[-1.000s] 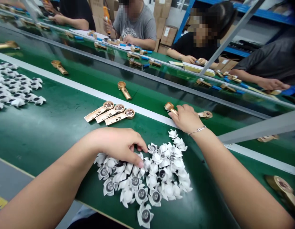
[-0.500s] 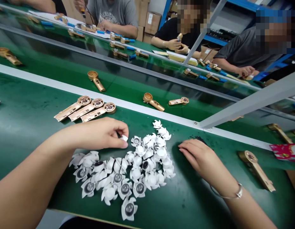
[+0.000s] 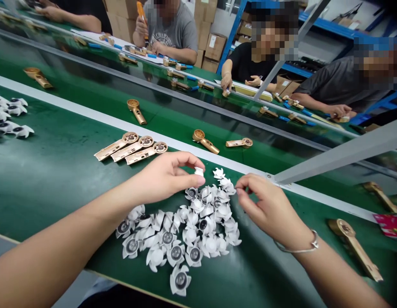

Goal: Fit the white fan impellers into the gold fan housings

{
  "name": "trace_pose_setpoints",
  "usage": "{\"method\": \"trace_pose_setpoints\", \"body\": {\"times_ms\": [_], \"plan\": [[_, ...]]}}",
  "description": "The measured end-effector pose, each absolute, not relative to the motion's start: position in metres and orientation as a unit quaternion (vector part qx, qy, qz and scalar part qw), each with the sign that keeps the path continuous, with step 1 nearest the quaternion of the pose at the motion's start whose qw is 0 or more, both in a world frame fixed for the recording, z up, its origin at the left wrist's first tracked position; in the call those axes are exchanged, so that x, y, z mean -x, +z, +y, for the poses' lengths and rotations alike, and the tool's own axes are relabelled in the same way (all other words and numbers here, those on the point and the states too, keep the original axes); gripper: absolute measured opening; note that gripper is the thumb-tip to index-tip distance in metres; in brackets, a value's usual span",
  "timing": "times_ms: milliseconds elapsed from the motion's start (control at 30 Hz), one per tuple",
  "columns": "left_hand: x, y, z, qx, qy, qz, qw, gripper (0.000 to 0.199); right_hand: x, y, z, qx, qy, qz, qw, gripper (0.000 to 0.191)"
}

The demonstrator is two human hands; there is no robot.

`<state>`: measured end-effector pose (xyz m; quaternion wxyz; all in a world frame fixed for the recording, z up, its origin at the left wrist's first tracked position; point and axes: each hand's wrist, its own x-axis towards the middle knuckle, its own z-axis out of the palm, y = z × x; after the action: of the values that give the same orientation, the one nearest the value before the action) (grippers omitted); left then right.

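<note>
White fan impellers (image 3: pixel 209 222) lie in a loose pile on the green table (image 3: pixel 70 188). Above the pile, the left hand (image 3: pixel 182 171) pinches a small white piece (image 3: pixel 199 171) between thumb and fingertips. At the pile's right edge, the right hand (image 3: pixel 262 201) is half curled, thumb and forefinger slightly apart; whether it grips anything cannot be told. Beyond the left hand, three gold housings (image 3: pixel 140 147) lie side by side, near a white strip (image 3: pixel 182 147). Co-workers (image 3: pixel 175 34) sit across the line.

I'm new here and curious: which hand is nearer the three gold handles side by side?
Left: the left hand is just right of the gold handles; the right hand is farther right, beside white fans.
</note>
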<state>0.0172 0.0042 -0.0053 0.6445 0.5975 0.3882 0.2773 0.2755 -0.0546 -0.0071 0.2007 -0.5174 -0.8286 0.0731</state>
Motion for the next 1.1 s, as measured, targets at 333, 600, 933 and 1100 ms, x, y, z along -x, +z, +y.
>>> {"method": "trace_pose_setpoints", "body": {"times_ms": [333,600,933,1100], "plan": [[-0.02,-0.009,-0.005,-0.504,0.351,0.277,0.739,0.028,-0.21,0.001,-0.044,0.512,0.148,-0.768,0.354,0.007],[-0.021,-0.011,-0.007,-0.513,0.357,0.304,0.719,0.022,-0.211,-0.002,-0.044,0.488,0.062,-0.801,0.341,0.008],[-0.023,-0.01,-0.007,-0.52,0.367,0.336,0.694,0.025,-0.22,-0.006,-0.056,0.395,-0.016,-0.865,0.309,0.034],[-0.021,-0.004,-0.002,-0.504,0.377,0.357,0.691,0.027,-0.248,0.002,-0.009,0.427,-0.031,-0.863,0.267,0.036]]}}
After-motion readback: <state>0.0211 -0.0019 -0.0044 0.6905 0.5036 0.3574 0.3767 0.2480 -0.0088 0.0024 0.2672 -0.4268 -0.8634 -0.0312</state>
